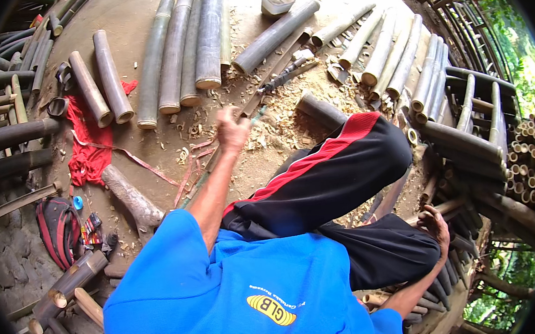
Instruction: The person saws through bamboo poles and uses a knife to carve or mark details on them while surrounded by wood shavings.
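Note:
My left hand point(233, 130) is closed low over the ground, at the near end of a long split bamboo piece point(283, 62). Its fingers wrap round something thin that I cannot make out; a greenish strip point(259, 113) shows just beside it. A dark-handled knife point(284, 78) lies by the bamboo piece, among pale shavings point(280, 125). Beyond my bent knee, my right hand point(434, 224) is held out at the right with fingers loosely curled and apart. Nothing shows in it, and a bamboo pole point(445, 208) lies close beside its fingers.
Several thick bamboo lengths point(176, 48) lie ahead, others point(390, 53) to the right. A plastic tub point(277, 1) stands at the far side. Red cloth point(89, 146), a wooden block point(133, 196) and a backpack point(59, 230) are at left. Stacked bamboo point(528, 162) fills the right.

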`<action>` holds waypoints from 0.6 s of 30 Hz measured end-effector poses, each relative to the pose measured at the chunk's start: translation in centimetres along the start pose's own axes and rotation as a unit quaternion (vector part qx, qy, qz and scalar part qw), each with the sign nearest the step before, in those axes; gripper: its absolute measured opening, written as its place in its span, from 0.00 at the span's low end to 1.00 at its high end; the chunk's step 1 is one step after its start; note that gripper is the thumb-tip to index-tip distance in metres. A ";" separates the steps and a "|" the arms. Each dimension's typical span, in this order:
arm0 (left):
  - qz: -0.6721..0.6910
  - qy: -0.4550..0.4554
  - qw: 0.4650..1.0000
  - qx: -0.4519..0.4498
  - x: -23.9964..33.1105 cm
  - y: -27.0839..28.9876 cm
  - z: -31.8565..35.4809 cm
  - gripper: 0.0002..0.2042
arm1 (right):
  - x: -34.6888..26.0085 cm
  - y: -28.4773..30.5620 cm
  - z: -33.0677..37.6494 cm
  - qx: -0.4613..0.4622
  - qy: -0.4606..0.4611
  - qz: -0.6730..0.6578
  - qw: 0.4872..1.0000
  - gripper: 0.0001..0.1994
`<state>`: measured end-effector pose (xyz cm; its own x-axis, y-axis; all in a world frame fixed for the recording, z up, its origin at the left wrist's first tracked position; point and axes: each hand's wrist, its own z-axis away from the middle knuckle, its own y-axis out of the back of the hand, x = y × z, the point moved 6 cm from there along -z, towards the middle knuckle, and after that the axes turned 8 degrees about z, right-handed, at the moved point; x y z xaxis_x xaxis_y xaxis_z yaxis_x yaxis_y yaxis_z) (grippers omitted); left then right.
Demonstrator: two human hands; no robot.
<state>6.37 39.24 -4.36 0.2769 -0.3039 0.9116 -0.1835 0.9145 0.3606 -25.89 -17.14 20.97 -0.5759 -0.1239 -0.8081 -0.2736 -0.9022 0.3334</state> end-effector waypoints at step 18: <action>0.082 0.054 0.985 0.141 -10.7 22.2 -16.8 0.42 | 0.2 -0.4 -1.8 0.051 0.028 -0.058 0.997 0.27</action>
<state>15.17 67.28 -9.40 0.3185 -0.1143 0.9410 -0.4837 0.8341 0.2650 -24.52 -17.55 19.75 -0.4933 -0.0472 -0.8686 -0.4146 -0.8650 0.2825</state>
